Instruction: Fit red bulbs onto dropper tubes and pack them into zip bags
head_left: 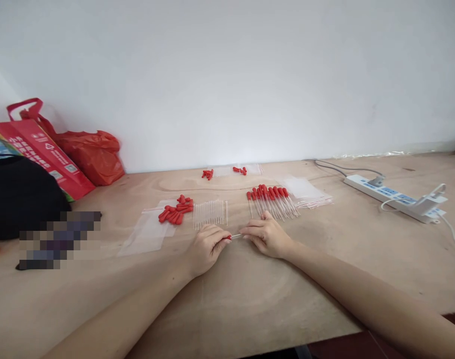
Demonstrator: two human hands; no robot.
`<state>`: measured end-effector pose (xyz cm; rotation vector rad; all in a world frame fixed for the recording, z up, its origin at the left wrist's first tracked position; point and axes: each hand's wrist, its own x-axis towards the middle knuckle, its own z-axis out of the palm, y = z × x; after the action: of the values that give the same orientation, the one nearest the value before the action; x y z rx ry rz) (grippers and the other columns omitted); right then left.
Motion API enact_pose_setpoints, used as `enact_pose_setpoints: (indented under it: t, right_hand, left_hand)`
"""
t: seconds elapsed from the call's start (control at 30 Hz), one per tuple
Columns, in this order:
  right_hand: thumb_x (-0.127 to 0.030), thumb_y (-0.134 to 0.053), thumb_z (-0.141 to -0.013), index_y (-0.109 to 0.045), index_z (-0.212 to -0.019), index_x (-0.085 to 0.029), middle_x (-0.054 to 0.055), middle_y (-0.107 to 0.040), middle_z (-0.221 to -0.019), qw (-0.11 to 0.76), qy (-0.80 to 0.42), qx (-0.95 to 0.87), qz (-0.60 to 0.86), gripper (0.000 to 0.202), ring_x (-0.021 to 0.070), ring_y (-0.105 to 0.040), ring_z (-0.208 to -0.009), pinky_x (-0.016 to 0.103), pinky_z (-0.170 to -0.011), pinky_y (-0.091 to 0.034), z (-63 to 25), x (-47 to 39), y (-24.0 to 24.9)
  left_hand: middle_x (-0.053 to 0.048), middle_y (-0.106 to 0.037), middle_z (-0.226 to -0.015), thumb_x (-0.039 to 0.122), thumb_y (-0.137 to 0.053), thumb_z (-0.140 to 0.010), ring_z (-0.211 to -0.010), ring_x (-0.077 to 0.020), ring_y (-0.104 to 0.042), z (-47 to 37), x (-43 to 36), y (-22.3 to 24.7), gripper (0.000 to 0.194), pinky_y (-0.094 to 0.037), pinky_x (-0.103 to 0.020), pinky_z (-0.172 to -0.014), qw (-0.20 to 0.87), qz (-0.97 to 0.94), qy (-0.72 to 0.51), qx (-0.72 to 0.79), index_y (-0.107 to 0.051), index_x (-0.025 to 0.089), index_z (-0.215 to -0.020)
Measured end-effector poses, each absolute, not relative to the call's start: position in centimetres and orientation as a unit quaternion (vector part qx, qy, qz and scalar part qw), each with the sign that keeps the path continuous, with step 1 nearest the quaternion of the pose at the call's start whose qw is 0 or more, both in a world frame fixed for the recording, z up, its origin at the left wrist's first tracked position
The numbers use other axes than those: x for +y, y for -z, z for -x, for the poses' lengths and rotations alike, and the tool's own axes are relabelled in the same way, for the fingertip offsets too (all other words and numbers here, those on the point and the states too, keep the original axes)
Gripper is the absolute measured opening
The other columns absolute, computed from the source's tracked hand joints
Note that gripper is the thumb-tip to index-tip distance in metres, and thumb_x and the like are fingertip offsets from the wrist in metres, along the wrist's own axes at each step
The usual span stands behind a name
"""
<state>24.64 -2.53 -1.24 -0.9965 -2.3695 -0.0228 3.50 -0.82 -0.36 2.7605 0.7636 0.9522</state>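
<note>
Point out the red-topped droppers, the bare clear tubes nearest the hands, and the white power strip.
Red-topped droppers (272,202): head view, on stems mid-cluster.
Bare clear tubes (210,213): head view, middle of the row.
White power strip (394,196): head view, on its socketed top.

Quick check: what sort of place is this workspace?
Probably an improvised work table in a home or small workshop: a plain wooden tabletop against a white wall, with a power strip and red-topped droppers laid out.

Soft, even light brightens the pale wooden desk (227,309), with faint shadows beneath the bare forearms (347,279); coarse pixelation masks a patch toward its left side.
</note>
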Motion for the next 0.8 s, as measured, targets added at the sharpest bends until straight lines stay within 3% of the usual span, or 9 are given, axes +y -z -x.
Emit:
enact_pose_setpoints:
  t: [0.53,0.8]
  right_hand:
    - [-0.019,-0.039,-0.083,-0.060,-0.076,-0.016,0.001,-0.059,-0.068,0.255,0.088,-0.891,0.366,0.022,0.0096,-0.040,-0.055,0.029,-0.062,-0.017,-24.1,-2.7,1.1]
    - [-0.019,-0.036,-0.085,-0.055,-0.072,-0.015,0.001,-0.059,-0.067,0.245,0.027,-0.894,0.373,0.023,0.0097,-0.042,-0.056,0.028,-0.063,-0.017,-23.6,-3.0,0.9]
  left_hand:
    - [-0.004,-0.060,-0.070,0.025,-0.038,-0.088,-0.067,-0.0146,-0.052,-3.6,-0.9,0.7,0.022,-0.041,-0.031,-0.070,0.017,-0.921,-0.302,0.245,-0.057,0.015,-0.079]
    - [-0.004,-0.058,-0.070,0.022,-0.038,-0.088,-0.067,-0.0149,-0.050,-3.5,-1.1,0.4,0.021,-0.040,-0.029,-0.068,0.040,-0.928,-0.289,0.231,-0.054,0.014,-0.078]
